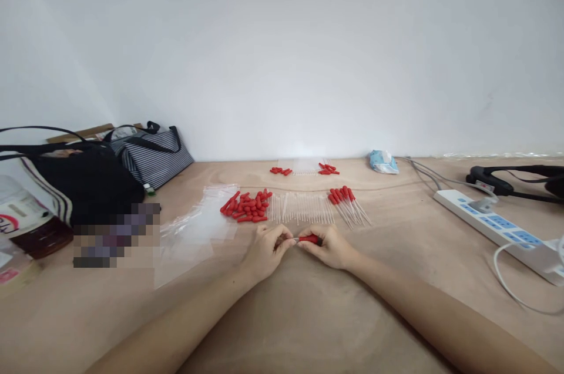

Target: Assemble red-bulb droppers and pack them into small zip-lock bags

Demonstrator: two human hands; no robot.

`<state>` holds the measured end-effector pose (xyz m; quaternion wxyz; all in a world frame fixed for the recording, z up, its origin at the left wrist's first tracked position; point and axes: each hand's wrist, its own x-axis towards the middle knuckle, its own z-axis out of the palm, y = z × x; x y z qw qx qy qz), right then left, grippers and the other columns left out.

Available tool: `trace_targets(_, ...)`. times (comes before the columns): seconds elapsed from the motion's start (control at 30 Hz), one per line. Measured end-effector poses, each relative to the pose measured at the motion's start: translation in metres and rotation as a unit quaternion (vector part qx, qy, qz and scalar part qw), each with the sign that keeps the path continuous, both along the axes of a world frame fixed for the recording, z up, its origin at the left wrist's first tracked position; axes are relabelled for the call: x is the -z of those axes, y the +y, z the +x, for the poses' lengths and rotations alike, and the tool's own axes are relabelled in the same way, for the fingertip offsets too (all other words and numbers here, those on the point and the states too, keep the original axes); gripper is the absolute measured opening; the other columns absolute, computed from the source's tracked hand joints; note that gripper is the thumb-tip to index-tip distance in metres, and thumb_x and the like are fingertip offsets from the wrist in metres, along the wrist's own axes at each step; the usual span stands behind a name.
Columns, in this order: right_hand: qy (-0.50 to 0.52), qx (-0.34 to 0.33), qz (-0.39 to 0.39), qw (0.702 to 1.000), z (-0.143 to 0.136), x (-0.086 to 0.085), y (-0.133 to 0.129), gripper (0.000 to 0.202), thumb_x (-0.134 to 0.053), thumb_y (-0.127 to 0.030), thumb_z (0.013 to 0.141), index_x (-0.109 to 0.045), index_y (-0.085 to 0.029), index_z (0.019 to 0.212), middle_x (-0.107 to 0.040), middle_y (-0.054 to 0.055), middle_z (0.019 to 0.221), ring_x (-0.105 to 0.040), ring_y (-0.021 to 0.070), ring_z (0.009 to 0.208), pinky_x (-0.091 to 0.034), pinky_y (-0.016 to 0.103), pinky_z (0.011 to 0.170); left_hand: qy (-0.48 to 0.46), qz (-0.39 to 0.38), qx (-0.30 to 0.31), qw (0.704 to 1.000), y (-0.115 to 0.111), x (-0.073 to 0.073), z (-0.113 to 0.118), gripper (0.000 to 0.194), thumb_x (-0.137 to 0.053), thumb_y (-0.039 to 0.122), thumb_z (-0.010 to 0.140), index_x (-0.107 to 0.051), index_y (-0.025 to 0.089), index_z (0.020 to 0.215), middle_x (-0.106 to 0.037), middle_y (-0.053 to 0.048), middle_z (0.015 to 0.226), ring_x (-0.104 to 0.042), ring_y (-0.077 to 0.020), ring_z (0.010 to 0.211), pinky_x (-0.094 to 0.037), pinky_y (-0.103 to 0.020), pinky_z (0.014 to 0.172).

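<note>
Between my two hands, just above the table, is a red piece (pixel 309 239) with a thin pale end. My right hand (pixel 328 246) is closed around its red part. The fingertips of my left hand (pixel 268 248) are pinched at the pale end; exactly what they grip is too small to make out. Beyond my left hand lies a pile of red pieces (pixel 249 206). A row of thin clear sticks (pixel 302 208) lies beyond both hands. To its right several sticks with red ends (pixel 350 204) are fanned out.
Clear plastic bags (pixel 189 239) lie left of my hands. A black bag (pixel 97 186), a striped bag (pixel 156 157) and a bottle (pixel 35 221) stand at the left. A blue packet (pixel 383 161) is near the wall. A power strip (pixel 497 227) with cables lies at the right.
</note>
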<state>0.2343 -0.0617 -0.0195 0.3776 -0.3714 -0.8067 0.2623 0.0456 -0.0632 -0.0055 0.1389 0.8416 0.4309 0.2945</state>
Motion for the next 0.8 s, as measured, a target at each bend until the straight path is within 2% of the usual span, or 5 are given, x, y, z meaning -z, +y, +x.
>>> trace_targets(0.2,0.226,0.052,-0.190,0.954,0.003,-0.004,0.003,0.027,-0.067,-0.039,0.064,-0.059,-0.016,0.076,-0.059,-0.001,0.064,-0.052,0.0092,0.056,-0.042,0.022,0.055,0.008,0.037,0.001,0.999,0.004,0.000,-0.009,0.022,-0.040,0.024,0.084,-0.060,0.019,0.076,-0.061,-0.001,0.067,-0.055,-0.0161,0.068,-0.036,-0.031,0.070)
trace_targets(0.37,0.266,0.036,-0.250,0.930,-0.005,-0.012,0.000,0.031,-0.072,-0.041,0.056,-0.058,-0.016,0.068,-0.053,-0.004,0.055,-0.044,0.0067,0.049,-0.036,0.021,0.050,0.006,0.065,0.016,0.998,0.001,-0.002,-0.008,0.024,-0.051,0.025,0.078,-0.058,0.020,0.101,-0.063,-0.001,0.076,-0.056,-0.0161,0.072,-0.033,-0.034,0.078)
trace_targets(0.5,0.293,0.043,-0.260,0.919,-0.009,-0.012,-0.002,0.030,-0.071,-0.040,0.057,-0.057,-0.017,0.068,-0.052,-0.005,0.058,-0.044,0.0074,0.052,-0.036,0.022,0.054,0.029,0.056,0.031,0.998,0.000,-0.004,-0.006,0.027,-0.042,0.028,0.085,-0.061,0.019,0.068,-0.061,0.001,0.060,-0.054,-0.0139,0.062,-0.032,-0.033,0.074)
trace_targets(0.67,0.300,0.036,-0.208,0.930,-0.022,-0.006,-0.003,0.030,-0.065,-0.046,0.064,-0.055,-0.018,0.069,-0.054,-0.002,0.067,-0.048,0.0096,0.062,-0.039,0.023,0.062,0.021,0.034,0.069,0.997,-0.001,-0.005,-0.002,0.022,-0.042,0.028,0.085,-0.060,0.018,0.076,-0.062,0.001,0.064,-0.053,-0.0135,0.064,-0.031,-0.032,0.074)
trace_targets(0.8,0.245,0.074,-0.160,0.953,-0.010,-0.013,0.020,0.042,-0.051,-0.055,0.071,-0.056,-0.017,0.087,-0.054,-0.001,0.063,-0.048,0.0111,0.056,-0.040,0.024,0.057,0.006,0.021,0.063,0.998,0.000,-0.004,-0.004,0.024,-0.040,0.028,0.087,-0.062,0.020,0.081,-0.064,0.000,0.071,-0.054,-0.0150,0.071,-0.032,-0.033,0.076)
